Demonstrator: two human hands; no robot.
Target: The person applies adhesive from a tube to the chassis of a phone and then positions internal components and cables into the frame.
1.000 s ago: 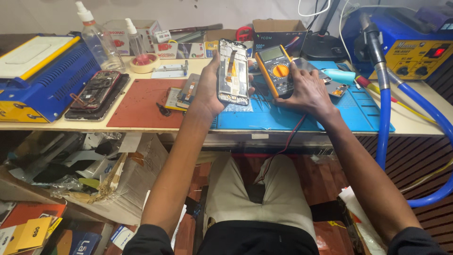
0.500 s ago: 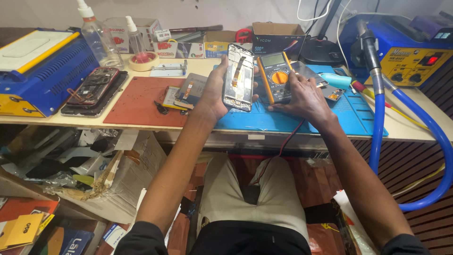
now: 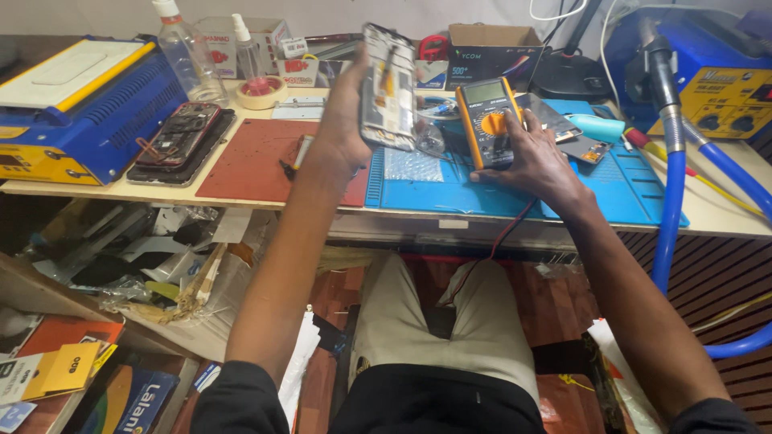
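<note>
My left hand holds an opened phone upright above the bench, its inner frame and parts facing me. My right hand rests on an orange and grey multimeter that stands tilted on the blue work mat, fingers at its dial. A dark probe lead runs from under this hand down over the table edge.
A red mat lies left of the blue one. Another opened phone lies beside a blue heating machine. Bottles, a tape roll and boxes stand at the back. A blue station with hose is at right.
My left hand has lifted the opened phone higher and closer to me. My right hand stays on the multimeter.
</note>
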